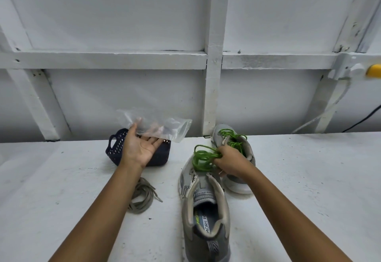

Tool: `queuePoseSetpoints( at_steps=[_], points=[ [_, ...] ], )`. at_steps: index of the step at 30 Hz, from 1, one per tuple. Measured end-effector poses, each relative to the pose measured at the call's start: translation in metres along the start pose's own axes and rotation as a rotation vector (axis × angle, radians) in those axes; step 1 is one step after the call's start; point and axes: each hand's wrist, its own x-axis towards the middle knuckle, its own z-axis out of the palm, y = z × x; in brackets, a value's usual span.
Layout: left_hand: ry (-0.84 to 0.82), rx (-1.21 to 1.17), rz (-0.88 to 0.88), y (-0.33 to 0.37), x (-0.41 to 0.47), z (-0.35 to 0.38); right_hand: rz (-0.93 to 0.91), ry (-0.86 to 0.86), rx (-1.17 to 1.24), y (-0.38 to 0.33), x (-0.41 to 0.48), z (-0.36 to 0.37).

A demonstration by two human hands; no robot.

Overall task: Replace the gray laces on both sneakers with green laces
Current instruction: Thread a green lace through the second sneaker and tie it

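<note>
Green cord lace, bunched in loose loops, is clenched in the right hand just above the front of the near gray mesh sneaker. That shoe lies heel toward the camera, its opening spread and no lace showing in it. The far gray sneaker sits just behind and to the right, touching or nearly touching the near one. A second green lace runs through its eyelets, and the right hand and wrist cover much of its middle.

The left hand is turned palm up, thumb on one face and fingers behind, pinching a crumpled clear plastic bag. This hand and the bag stand in front of a dark blue perforated plastic basket, hiding most of its inside. The removed flat gray laces lie in a loose heap beside the left forearm, left of the near sneaker.

Everything rests on a white painted table, scuffed and speckled. Behind it rises a white panelled wall crossed by painted beams. At the right edge are a yellow fitting, a white cable and a black cable.
</note>
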Motion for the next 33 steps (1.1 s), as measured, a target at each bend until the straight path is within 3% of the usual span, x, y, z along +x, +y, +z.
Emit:
queuePoseSetpoints(
  at_steps=[3,7,9,12,14,16,18,19,21,24,26,28,33],
  points=[
    [0.017,-0.032,-0.008,0.0,-0.006,0.004,-0.057,-0.057,-0.191,-0.011,-0.009,-0.004],
    [-0.005,-0.08,-0.035,-0.007,-0.012,0.01,-0.159,0.121,-0.118,-0.031,-0.015,-0.008],
    [-0.014,-0.087,-0.051,-0.013,-0.016,0.014,-0.151,0.176,0.069,-0.039,-0.013,-0.008],
    [-0.028,-0.037,-0.1,-0.02,-0.022,0.019,-0.008,0.001,0.677,-0.052,-0.011,-0.003],
    [-0.013,0.208,-0.182,-0.02,-0.025,0.019,0.05,-0.018,1.006,-0.055,-0.007,-0.001],
    [0.015,0.79,-0.184,-0.018,-0.031,0.017,0.066,0.055,1.071,-0.053,-0.002,-0.004],
    [0.07,1.337,0.036,-0.016,-0.031,0.009,0.051,0.114,1.037,-0.048,0.003,-0.008],
    [0.099,1.496,0.203,-0.016,-0.029,0.006,0.044,0.126,1.021,-0.046,0.004,-0.01],
    [0.1,1.556,0.504,-0.012,-0.029,0.009,0.02,0.147,0.972,-0.044,0.006,-0.013],
    [-0.225,1.628,0.83,-0.004,-0.032,0.022,-0.041,0.155,0.878,-0.049,0.007,-0.017],
    [-0.44,1.928,0.858,0.0,-0.028,0.032,-0.081,0.138,0.815,-0.056,0.007,-0.018],
    [-0.506,2.13,0.892,0.006,-0.023,0.039,-0.124,0.102,0.76,-0.064,0.005,-0.019],
    [-0.589,2.195,0.878,0.018,-0.018,0.046,-0.183,0.009,0.698,-0.077,-0.004,-0.02]
  ],
)
